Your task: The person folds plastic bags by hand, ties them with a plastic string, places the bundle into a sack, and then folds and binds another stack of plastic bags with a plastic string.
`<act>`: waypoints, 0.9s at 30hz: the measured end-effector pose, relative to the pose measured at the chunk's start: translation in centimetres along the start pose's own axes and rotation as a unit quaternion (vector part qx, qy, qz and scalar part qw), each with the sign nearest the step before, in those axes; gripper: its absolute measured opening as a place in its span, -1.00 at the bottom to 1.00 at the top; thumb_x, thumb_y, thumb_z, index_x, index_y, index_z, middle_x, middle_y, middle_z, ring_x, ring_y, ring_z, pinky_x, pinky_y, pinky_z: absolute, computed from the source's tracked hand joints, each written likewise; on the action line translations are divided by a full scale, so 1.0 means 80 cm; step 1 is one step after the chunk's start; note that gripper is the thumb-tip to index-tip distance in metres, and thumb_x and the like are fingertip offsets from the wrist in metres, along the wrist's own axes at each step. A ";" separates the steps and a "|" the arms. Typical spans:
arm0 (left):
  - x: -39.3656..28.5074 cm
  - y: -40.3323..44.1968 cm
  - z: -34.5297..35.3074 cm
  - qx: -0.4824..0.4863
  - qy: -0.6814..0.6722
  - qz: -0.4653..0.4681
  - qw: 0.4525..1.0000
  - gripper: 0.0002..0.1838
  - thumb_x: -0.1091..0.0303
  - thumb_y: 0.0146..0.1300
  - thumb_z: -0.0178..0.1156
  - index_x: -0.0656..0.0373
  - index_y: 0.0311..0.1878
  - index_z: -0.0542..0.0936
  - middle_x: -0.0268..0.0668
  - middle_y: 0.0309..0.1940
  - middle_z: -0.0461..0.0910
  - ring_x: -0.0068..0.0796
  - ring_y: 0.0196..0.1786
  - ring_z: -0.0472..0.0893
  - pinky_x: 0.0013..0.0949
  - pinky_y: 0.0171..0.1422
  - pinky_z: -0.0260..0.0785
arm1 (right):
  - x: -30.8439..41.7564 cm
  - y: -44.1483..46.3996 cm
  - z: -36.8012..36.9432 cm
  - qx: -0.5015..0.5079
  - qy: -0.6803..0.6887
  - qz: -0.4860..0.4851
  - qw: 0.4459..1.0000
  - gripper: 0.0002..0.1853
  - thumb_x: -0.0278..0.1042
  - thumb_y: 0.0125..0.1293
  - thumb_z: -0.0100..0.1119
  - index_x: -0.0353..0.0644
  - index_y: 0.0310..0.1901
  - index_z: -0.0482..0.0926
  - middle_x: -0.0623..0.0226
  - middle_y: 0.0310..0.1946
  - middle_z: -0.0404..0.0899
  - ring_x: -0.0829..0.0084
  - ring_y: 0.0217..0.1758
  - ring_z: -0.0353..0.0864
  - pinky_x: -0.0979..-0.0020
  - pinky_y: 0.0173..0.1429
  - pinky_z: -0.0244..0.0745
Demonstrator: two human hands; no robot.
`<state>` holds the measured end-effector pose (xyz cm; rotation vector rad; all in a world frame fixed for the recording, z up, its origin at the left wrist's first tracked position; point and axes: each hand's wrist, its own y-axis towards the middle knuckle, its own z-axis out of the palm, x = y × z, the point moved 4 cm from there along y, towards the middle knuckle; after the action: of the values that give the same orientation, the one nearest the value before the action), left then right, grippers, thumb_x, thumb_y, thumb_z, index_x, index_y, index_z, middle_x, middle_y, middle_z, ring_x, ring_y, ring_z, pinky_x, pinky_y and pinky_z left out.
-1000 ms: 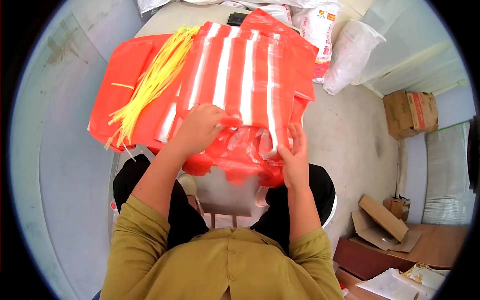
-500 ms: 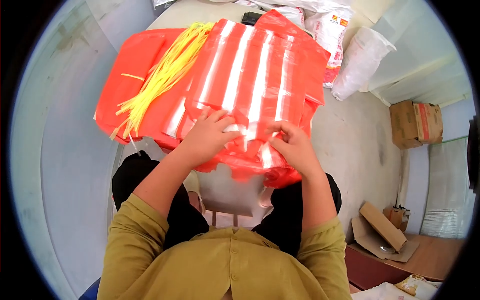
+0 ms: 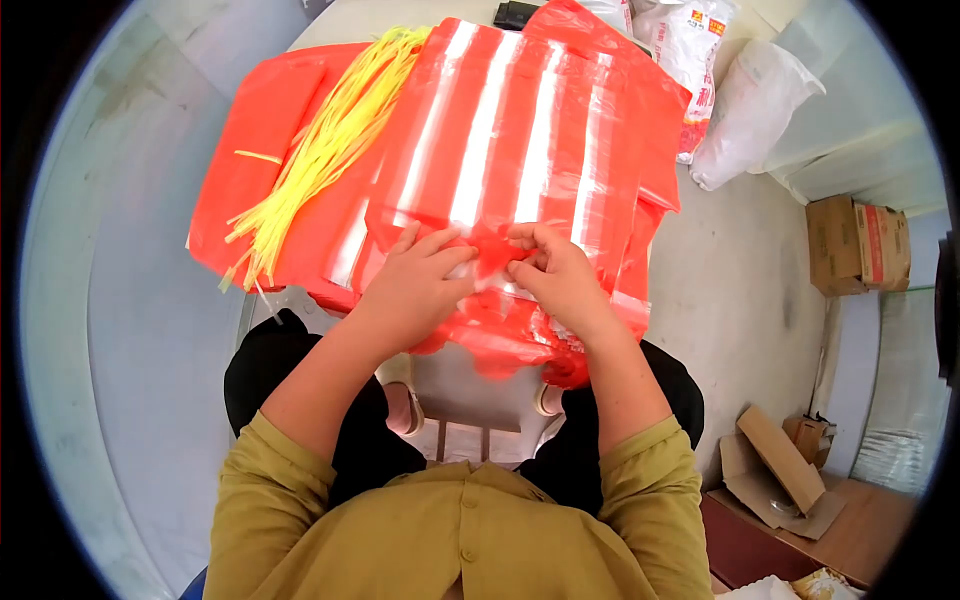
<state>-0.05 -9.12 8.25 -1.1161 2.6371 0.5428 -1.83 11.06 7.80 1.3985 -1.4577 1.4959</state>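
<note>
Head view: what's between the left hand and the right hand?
Crumpled red plastic lies between the left hand and the right hand, with no other object there. It shows in the head view, though the plastic's folds are blurred.

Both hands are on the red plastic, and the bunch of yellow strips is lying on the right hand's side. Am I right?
Not quite. The yellow strips lie on the left hand's side, as the head view shows. The left hand and right hand are both on the red plastic.

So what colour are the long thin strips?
The thin strips are yellow, clearest in the head view.
</note>
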 end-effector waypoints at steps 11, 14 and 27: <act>-0.010 0.006 -0.013 -0.068 -0.027 0.064 0.995 -0.89 0.51 -0.02 0.35 0.17 -0.36 0.71 -0.22 0.11 0.65 -0.09 0.33 0.57 -0.01 0.35 0.48 | 0.007 0.002 0.014 -0.113 -0.279 -0.133 0.944 -0.56 -0.46 0.39 0.34 -0.18 0.30 0.61 0.19 -0.17 0.69 0.35 -0.24 0.68 0.32 -0.05 0.62; -0.018 0.013 -0.020 -0.068 -0.008 0.088 0.994 -0.90 0.51 0.01 0.36 0.19 -0.35 0.68 -0.24 0.12 0.66 -0.06 0.32 0.58 -0.03 0.36 0.48 | 0.008 -0.002 0.021 -0.099 -0.282 -0.191 0.935 -0.56 -0.44 0.40 0.34 -0.17 0.30 0.61 0.19 -0.14 0.72 0.30 -0.22 0.71 0.29 -0.04 0.63; 0.010 0.023 -0.001 -0.107 -0.108 -0.114 0.982 -0.83 0.42 0.23 0.41 0.20 -0.33 0.57 -0.19 -0.39 0.58 -0.05 -0.20 0.59 -0.05 -0.10 0.44 | 0.019 -0.051 0.033 -0.030 -0.370 -0.375 0.849 -0.66 -0.49 0.18 0.45 -0.22 0.02 0.72 0.20 -0.03 0.71 0.20 0.00 0.70 0.23 0.09 0.66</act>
<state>-1.89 -8.48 8.47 -1.3170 2.2706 0.8603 2.29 9.00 10.01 2.2899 -1.0728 0.4080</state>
